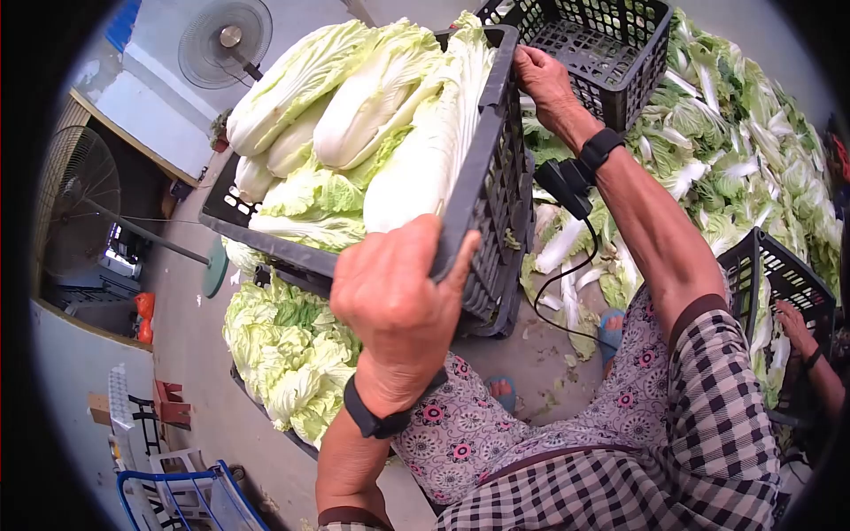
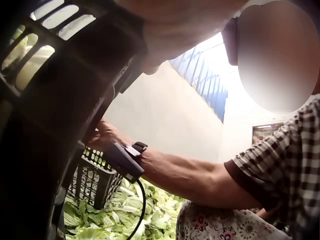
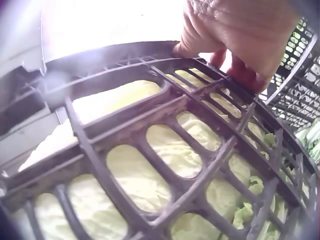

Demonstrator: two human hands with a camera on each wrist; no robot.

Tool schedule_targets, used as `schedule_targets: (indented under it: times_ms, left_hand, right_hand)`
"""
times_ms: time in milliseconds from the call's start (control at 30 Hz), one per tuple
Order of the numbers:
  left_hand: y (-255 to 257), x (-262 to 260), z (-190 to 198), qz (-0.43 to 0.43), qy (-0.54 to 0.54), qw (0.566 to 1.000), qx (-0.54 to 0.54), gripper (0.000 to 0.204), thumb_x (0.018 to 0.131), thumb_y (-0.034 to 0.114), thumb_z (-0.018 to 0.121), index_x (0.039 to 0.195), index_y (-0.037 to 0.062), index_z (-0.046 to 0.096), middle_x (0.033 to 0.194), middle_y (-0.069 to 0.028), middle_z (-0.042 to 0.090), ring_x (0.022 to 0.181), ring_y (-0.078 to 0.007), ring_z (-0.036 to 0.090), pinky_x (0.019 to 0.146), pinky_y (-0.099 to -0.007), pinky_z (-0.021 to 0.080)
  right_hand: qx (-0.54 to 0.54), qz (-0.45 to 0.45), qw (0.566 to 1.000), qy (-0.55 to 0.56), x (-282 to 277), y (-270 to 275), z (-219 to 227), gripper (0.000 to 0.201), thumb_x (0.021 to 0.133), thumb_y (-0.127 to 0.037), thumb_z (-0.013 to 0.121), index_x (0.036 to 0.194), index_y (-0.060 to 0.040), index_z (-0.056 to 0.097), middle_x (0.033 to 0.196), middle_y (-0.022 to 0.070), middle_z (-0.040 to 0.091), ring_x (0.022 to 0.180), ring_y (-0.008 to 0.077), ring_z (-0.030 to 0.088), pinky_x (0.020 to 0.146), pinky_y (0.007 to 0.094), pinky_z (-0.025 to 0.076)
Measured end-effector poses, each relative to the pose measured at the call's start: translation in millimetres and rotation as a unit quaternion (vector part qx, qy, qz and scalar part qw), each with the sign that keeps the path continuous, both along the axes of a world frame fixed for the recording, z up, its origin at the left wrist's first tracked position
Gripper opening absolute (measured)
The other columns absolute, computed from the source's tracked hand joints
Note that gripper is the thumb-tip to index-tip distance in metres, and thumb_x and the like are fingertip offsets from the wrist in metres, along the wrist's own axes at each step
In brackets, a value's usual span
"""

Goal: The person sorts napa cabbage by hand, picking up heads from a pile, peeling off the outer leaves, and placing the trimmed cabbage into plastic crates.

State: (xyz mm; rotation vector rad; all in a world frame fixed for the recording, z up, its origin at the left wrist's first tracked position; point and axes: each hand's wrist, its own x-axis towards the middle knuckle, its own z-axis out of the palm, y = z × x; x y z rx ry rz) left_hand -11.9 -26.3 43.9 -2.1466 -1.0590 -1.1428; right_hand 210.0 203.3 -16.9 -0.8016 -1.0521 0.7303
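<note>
A black plastic crate full of napa cabbages is held tilted in front of me. My left hand grips its near corner, the thumb lying along the rim. At the far right corner my right hand has its fingers curled over the rim, which the right wrist view also shows. Through the slotted wall pale cabbages show. Under the raised crate lies another load of cabbages in a dark crate, partly hidden by the held one.
A second black crate stands behind my right hand. Loose cabbage leaves are heaped along the right, with another person's hand by a crate there. Fans stand at the left. A cable hangs from my right wrist.
</note>
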Motion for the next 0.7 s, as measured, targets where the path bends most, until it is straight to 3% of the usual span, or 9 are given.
schedule_targets:
  times_ms: [100,200,267,367,433,467,533,600,700]
  left_hand:
    - [-2.1,9.6,2.7,0.017,0.009,1.000,-0.018,0.028,0.064,0.021,0.077,0.082,0.0063,0.062,0.061,-0.0041,0.052,0.057,-0.0214,0.052,0.058,-0.0329,0.039]
    - [-7.2,1.2,1.5,-0.009,0.004,0.999,-0.042,0.031,0.064,0.016,0.078,0.088,0.0032,0.062,0.067,-0.0079,0.057,0.061,-0.0261,0.054,0.061,-0.0364,0.041]
    - [-9.5,-4.5,1.3,-0.031,0.005,0.998,-0.057,0.036,0.067,0.020,0.077,0.095,0.0027,0.062,0.075,-0.0090,0.059,0.070,-0.0273,0.056,0.070,-0.0378,0.042]
    - [-14.5,-18.7,4.3,-0.097,-0.007,0.994,-0.048,0.038,0.074,0.029,0.073,0.099,0.0033,0.060,0.086,-0.0102,0.061,0.083,-0.0286,0.059,0.084,-0.0419,0.042]
    - [-10.6,-38.6,6.4,-0.113,-0.032,0.993,-0.020,0.038,0.082,0.036,0.067,0.101,0.0041,0.059,0.094,-0.0103,0.062,0.093,-0.0295,0.058,0.094,-0.0485,0.038]
    - [-6.3,-51.0,15.2,-0.089,-0.037,0.995,0.015,0.035,0.082,0.034,0.066,0.100,0.0044,0.060,0.093,-0.0099,0.062,0.090,-0.0266,0.059,0.091,-0.0445,0.039]
    - [6.6,-76.4,35.1,-0.048,-0.091,0.995,0.007,0.025,0.082,0.022,0.068,0.097,0.0034,0.061,0.093,-0.0106,0.062,0.090,-0.0289,0.059,0.082,-0.0388,0.045]
    - [22.2,-98.0,57.4,-0.016,-0.147,0.989,-0.008,0.023,0.079,0.014,0.068,0.098,0.0028,0.061,0.097,-0.0131,0.063,0.095,-0.0292,0.060,0.084,-0.0368,0.046]
    - [55.3,-129.7,92.4,0.020,-0.119,0.990,-0.075,0.032,0.078,0.014,0.069,0.106,0.0015,0.059,0.109,-0.0152,0.061,0.105,-0.0290,0.058,0.091,-0.0361,0.043]
  right_hand:
    - [-0.016,-0.007,0.998,-0.064,14.9,12.5,-1.7,0.047,0.087,-0.038,0.061,0.112,0.0015,0.061,0.096,0.0038,0.063,0.086,0.0111,0.055,0.076,0.0247,0.044]
    - [-0.100,0.027,0.993,-0.064,18.9,4.3,7.2,0.050,0.083,-0.043,0.063,0.113,-0.0033,0.061,0.097,0.0023,0.061,0.083,0.0111,0.054,0.069,0.0254,0.042]
    - [-0.068,-0.001,0.995,-0.070,22.4,-11.1,20.3,0.055,0.079,-0.037,0.069,0.117,0.0006,0.057,0.103,0.0080,0.062,0.093,0.0130,0.057,0.078,0.0286,0.045]
    - [0.055,-0.099,0.991,-0.067,28.2,-21.1,47.4,0.037,0.082,-0.021,0.067,0.111,0.0004,0.058,0.104,0.0084,0.063,0.096,0.0130,0.058,0.085,0.0276,0.046]
    - [0.126,-0.073,0.984,-0.101,20.5,-49.3,80.4,0.028,0.085,-0.016,0.064,0.108,-0.0009,0.059,0.104,0.0071,0.063,0.095,0.0132,0.059,0.085,0.0263,0.046]
    - [0.141,-0.050,0.977,-0.151,14.6,-68.8,96.4,0.026,0.086,-0.016,0.062,0.108,-0.0013,0.059,0.102,0.0058,0.064,0.095,0.0123,0.059,0.086,0.0264,0.046]
    - [0.152,0.043,0.966,-0.207,-4.1,-100.5,114.3,0.027,0.085,-0.015,0.063,0.107,-0.0004,0.059,0.100,0.0080,0.064,0.094,0.0143,0.060,0.084,0.0274,0.047]
    - [0.151,0.124,0.937,-0.289,-26.5,-129.6,125.7,0.028,0.084,-0.017,0.062,0.106,0.0003,0.060,0.098,0.0111,0.066,0.092,0.0173,0.062,0.083,0.0298,0.049]
    - [0.126,0.228,0.889,-0.377,-56.7,-152.1,118.8,0.028,0.084,-0.020,0.061,0.101,0.0018,0.062,0.094,0.0144,0.067,0.087,0.0208,0.064,0.078,0.0340,0.051]
